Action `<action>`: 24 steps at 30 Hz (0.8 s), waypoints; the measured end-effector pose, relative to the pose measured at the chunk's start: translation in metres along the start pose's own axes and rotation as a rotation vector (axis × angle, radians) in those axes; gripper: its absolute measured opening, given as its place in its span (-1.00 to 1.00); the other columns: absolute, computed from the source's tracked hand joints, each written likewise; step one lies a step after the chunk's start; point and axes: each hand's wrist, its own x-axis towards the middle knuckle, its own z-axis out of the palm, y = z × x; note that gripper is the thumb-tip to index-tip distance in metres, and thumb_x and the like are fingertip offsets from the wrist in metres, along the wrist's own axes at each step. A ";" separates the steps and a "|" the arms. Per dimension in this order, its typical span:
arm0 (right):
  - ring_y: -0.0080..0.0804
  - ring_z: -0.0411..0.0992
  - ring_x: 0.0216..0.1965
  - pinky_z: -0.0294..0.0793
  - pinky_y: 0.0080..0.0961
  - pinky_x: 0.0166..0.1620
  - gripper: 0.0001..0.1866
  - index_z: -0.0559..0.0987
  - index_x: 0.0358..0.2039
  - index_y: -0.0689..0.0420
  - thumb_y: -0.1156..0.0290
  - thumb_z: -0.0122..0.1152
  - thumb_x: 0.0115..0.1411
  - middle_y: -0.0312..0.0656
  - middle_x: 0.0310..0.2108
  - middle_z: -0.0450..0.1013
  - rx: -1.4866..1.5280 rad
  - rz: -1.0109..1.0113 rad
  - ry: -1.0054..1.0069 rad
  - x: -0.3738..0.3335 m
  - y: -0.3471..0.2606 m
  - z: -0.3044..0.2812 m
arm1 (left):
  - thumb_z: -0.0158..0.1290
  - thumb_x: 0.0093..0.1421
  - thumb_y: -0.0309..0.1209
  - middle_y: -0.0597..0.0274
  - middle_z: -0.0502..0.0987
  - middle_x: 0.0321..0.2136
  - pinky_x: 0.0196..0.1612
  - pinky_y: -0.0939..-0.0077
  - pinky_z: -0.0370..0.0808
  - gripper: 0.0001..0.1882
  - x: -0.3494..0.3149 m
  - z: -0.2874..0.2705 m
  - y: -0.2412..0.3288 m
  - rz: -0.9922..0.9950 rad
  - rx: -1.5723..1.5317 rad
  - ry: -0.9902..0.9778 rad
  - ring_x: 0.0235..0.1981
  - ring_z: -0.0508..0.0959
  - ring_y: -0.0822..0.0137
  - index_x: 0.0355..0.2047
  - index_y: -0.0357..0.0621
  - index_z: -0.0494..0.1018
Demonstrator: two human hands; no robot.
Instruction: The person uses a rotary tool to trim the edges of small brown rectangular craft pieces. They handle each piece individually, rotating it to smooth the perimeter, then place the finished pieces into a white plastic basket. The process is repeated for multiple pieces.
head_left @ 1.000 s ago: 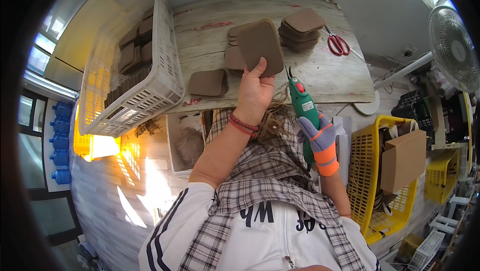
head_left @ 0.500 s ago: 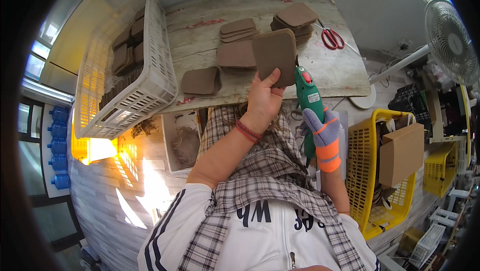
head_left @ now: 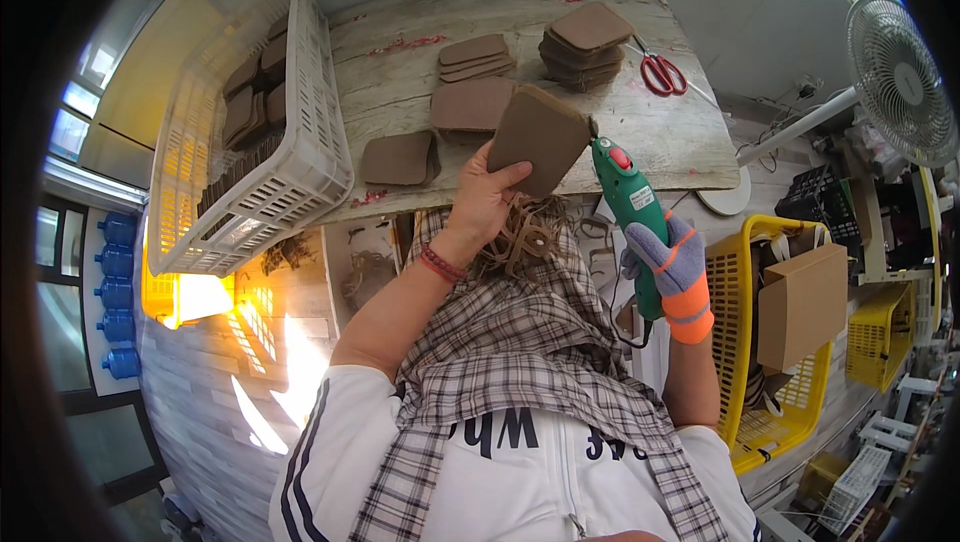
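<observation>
My bare left hand [head_left: 490,187] pinches a brown rectangular pad [head_left: 545,137] with rounded corners by its lower left edge, tilted above the table's front edge. In an orange and grey glove, my right hand [head_left: 660,257] grips a green corded electric cutter [head_left: 628,192] with a red switch. The cutter's tip meets or nearly meets the pad's right corner. Brown trimmed strips [head_left: 522,242] lie in my lap, on the plaid apron. Behind the held pad, stacks of similar brown pads [head_left: 475,57] rest on the table, with a taller stack [head_left: 590,32] farther back.
A white plastic crate [head_left: 310,112] of brown pads stands at the table's left. Red-handled scissors [head_left: 662,74] lie at the right of the worn wooden table [head_left: 390,27]. On my right are a yellow basket [head_left: 730,342] with a cardboard box [head_left: 800,307] and a white fan [head_left: 905,82].
The held pad has turned clockwise and moved slightly down, with my left hand shifting left and lower. My right hand and the cutter have swung right, the cutter now leaning more.
</observation>
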 end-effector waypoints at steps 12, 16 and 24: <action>-0.72 0.35 -0.60 0.34 -0.74 -0.54 -0.59 0.48 -0.14 0.27 0.30 0.33 0.06 -0.33 -0.54 0.45 -0.141 0.061 -0.122 -0.010 0.010 0.008 | 0.12 0.01 -0.68 0.26 0.55 -0.22 -0.14 0.59 0.48 -0.54 -0.010 -0.034 0.051 -0.222 0.503 -0.136 -0.25 0.52 0.49 -0.02 -0.32 0.39; -0.71 0.34 -0.61 0.34 -0.73 -0.55 -0.59 0.48 -0.15 0.26 0.29 0.32 0.07 -0.33 -0.55 0.44 -0.105 0.034 -0.141 -0.004 0.014 0.013 | 0.11 -0.01 -0.68 0.28 0.54 -0.23 -0.15 0.61 0.47 -0.55 -0.018 -0.039 0.043 -0.262 0.489 -0.134 -0.27 0.51 0.52 -0.04 -0.29 0.40; -0.66 0.36 -0.63 0.34 -0.69 -0.58 -0.63 0.47 -0.21 0.25 0.29 0.32 0.06 -0.33 -0.59 0.41 -0.107 0.130 -0.217 -0.006 0.006 0.012 | 0.13 -0.01 -0.67 0.39 0.52 -0.35 -0.28 0.67 0.44 -0.75 -0.019 -0.044 0.069 -0.058 0.831 -0.148 -0.35 0.47 0.60 -0.29 -0.20 0.42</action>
